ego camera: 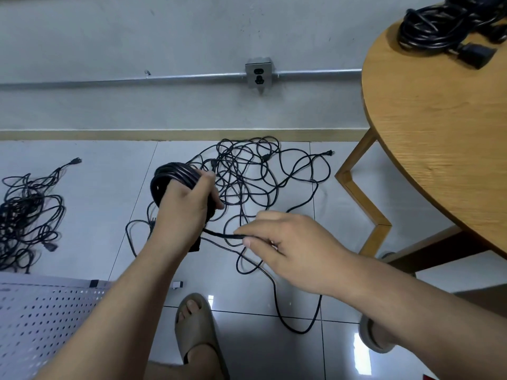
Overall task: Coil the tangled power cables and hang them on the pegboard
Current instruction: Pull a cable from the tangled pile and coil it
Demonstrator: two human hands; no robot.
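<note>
The left hand (189, 204) grips a part-wound coil (170, 174). The right hand (296, 242) pinches the strand (219, 235) feeding it, just beside. Beyond both hands a tangle (247, 174) lies loose on the floor, another (24, 215) well left of the left hand. Bundles (428, 31) on the worktop (439, 133), far beyond the right hand, look coiled. The pegboard (35, 311) by the left forearm shows none hung, so hanging seems unstarted.

Surroundings: grey wall (137, 31), tiled floor (104, 204), round wooden table (439, 133).
Table stands at right on angled legs; a metal outlet box (259, 74) sits on a conduit (109, 82) along the wall; beige sandal (196, 325) on tiles.
</note>
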